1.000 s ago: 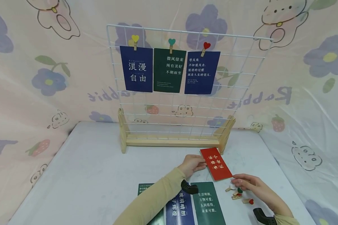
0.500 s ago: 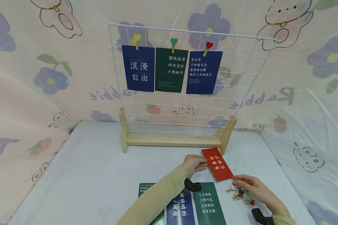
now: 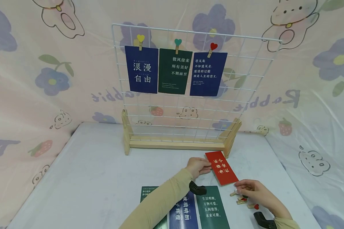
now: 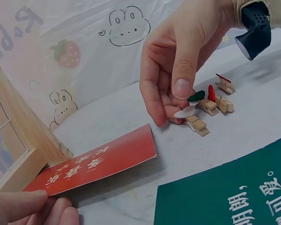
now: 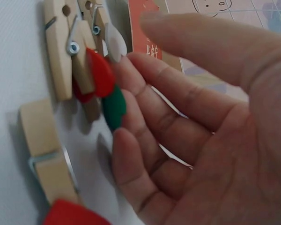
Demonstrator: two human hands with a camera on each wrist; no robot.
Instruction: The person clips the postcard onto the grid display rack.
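My left hand [image 3: 199, 167] pinches the left edge of a red card [image 3: 221, 168] with white characters, tilted above the table in the left wrist view. Beside the card's lower right corner, my right hand [image 3: 255, 192] reaches down over several small wooden clothespins with heart tops. Its fingertips are at the white-heart clothespin [image 4: 196, 124] and the green heart [image 5: 114, 108]; the thumb stands apart from the fingers. A red heart [image 5: 100, 72] sits among them, and another red-heart clothespin [image 3: 253, 206] lies a little apart.
Behind stands a white wire grid [image 3: 172, 122] on a wooden base [image 3: 176, 145]. Three cards hang there from heart clothespins, such as the green card [image 3: 175, 71]. Nearer me lie a green card [image 3: 213, 206] and a blue card [image 3: 186, 213], partly under my left sleeve.
My right hand has left the red card's lower right corner and moved slightly down toward the clothespins. The left hand keeps its grip on the card. The head view has shifted a little.
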